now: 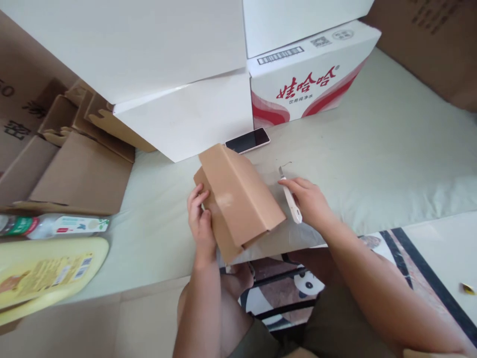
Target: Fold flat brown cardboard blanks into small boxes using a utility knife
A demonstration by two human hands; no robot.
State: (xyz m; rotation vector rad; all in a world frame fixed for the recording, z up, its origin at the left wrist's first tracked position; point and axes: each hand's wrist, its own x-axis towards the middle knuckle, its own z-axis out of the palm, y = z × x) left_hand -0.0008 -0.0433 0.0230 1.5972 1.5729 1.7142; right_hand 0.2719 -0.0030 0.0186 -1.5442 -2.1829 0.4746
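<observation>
A small brown cardboard box (242, 199) is tilted near the front edge of the pale cloth surface. My left hand (200, 219) grips its left side, fingers curled over a flap edge and thumb against the cardboard. To the right of the box, my right hand (309, 201) is closed around a white utility knife (291, 203). The knife's short metal blade points away from me, apart from the box. Just behind the box lies a dark-screened phone (249, 141).
White cartons (208, 117) are stacked at the back, one a red-lettered water carton (309, 89). Open cardboard boxes (80, 169) stand at left. A clear bottle (48, 226) and a yellow jug (55, 271) lie in front of them. A panda-patterned mat (276, 298) is below.
</observation>
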